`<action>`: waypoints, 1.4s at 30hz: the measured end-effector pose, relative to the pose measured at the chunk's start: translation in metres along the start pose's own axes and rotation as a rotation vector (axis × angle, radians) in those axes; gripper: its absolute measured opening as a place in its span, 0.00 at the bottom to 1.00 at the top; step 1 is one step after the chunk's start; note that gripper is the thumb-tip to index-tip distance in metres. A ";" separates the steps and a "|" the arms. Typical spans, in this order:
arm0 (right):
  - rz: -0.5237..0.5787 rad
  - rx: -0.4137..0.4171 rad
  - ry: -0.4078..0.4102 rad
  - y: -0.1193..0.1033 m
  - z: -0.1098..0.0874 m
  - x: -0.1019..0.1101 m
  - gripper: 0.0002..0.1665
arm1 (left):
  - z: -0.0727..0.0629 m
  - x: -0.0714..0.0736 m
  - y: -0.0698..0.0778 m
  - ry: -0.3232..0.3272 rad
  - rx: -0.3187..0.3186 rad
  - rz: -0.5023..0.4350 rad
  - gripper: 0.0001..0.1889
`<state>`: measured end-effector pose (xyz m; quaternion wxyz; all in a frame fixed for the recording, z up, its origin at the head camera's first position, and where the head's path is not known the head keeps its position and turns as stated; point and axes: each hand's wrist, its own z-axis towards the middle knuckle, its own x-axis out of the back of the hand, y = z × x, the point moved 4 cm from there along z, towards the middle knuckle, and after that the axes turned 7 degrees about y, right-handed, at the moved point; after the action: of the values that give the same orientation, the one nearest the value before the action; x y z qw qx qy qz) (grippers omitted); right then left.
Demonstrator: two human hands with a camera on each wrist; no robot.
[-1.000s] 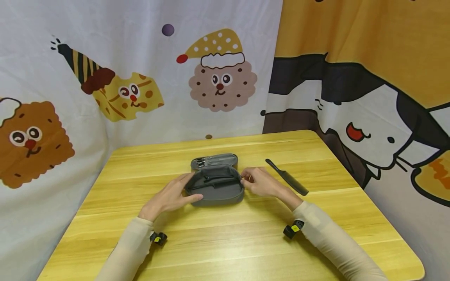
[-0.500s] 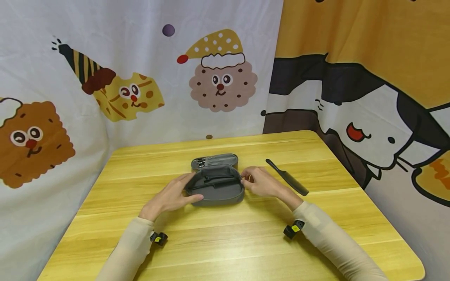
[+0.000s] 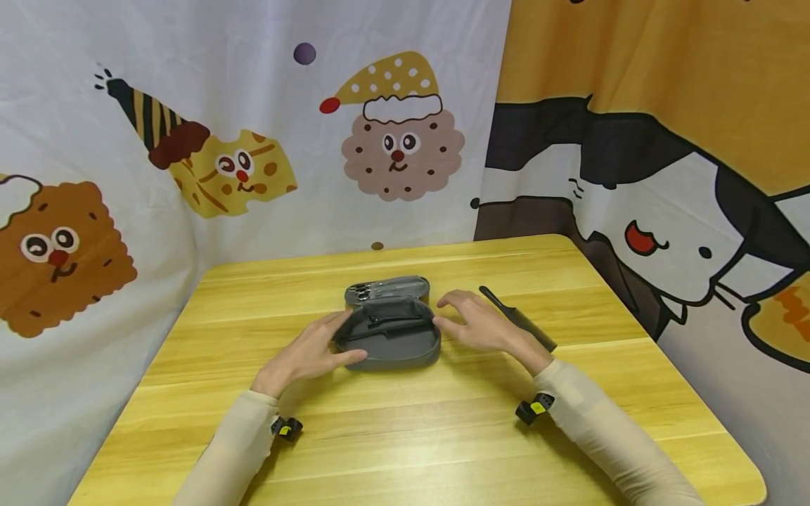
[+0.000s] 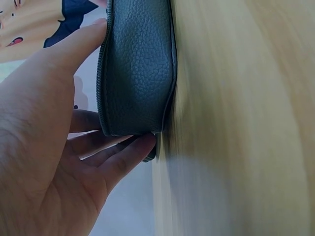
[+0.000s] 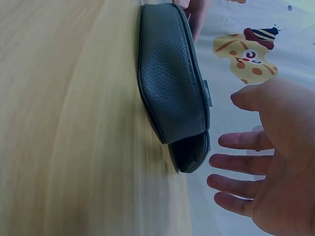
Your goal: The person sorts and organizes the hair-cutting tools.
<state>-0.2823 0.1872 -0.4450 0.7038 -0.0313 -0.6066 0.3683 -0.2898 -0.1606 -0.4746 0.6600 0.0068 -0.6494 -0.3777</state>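
Observation:
A grey zippered case point(image 3: 392, 360) with a pebbled surface lies unzipped on the table, its lid point(image 3: 401, 287) folded back behind it. Small metal tools, with scissor-like handles point(image 3: 362, 294), sit in the lid. Inside the case lie a dark comb-like piece point(image 3: 408, 328) and a slim black item point(image 3: 386, 320) whose kind I cannot tell. My left hand point(image 3: 306, 349) holds the case's left end, thumb over the front rim and fingers round the end. My right hand point(image 3: 481, 325) hovers by the right end, fingers spread and apart from the case in the right wrist view.
A black comb point(image 3: 531, 330) with a handle lies on the table to the right, partly behind my right hand and wrist. The wooden table point(image 3: 392, 443) has printed curtains point(image 3: 253, 70) along its back and sides.
My right hand has let go of the case's right rim, its fingers have spread, and it has shifted slightly right. My left hand and the case stay put.

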 end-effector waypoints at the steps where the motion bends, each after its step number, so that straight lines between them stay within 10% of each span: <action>1: -0.012 0.000 0.005 0.000 0.000 0.002 0.31 | 0.000 0.000 0.000 0.001 -0.003 0.002 0.57; 17: -0.157 -0.070 0.062 0.031 -0.022 0.031 0.47 | 0.000 0.002 0.002 -0.003 -0.002 -0.007 0.58; 42: -0.342 -0.143 0.062 0.094 -0.075 0.051 0.44 | 0.002 0.003 0.002 0.005 -0.014 0.006 0.58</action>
<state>-0.2623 0.3143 -0.4681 0.7705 0.0111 -0.6058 0.1981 -0.2906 -0.1596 -0.4710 0.6628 0.0013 -0.6451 -0.3803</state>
